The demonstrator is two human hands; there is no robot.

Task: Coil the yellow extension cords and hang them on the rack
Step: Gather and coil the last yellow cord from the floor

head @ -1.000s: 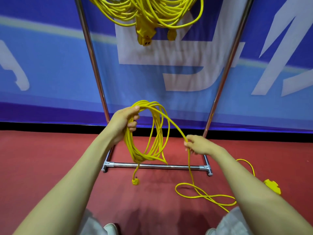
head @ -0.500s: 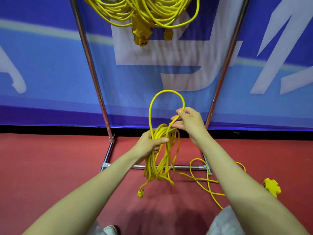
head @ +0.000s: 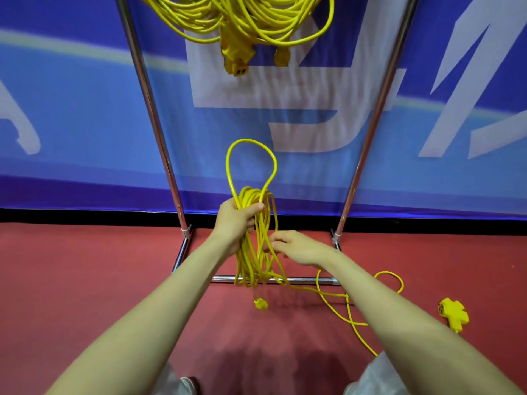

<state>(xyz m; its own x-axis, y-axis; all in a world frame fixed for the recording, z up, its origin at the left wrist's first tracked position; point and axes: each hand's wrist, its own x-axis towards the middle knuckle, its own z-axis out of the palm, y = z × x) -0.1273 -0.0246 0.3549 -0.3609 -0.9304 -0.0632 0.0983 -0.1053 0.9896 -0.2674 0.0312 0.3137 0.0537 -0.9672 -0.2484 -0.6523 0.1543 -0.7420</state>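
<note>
Rack (head: 154,109): carries finished coils (head: 242,21) up top (likely hung to clear the floor).
Coil (head: 253,252): L hand (head: 236,223) grips the bunched loops near their top, so turns don't spill.
R hand (head: 296,248): fingers at a strand; pinch or touch, can't tell.
Tail (head: 342,297): loose on floor, toward socket block (head: 453,312).

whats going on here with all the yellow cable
A person is coiling a yellow extension cord in front of a metal rack. The left hand grips the gathered loops near their top, with one loop standing up above the fist. The right hand is lower and seems to pinch a strand beside the bundle. The uncoiled part trails over the red floor to the socket end. Other coiled cords already hang on the rack above.
</note>
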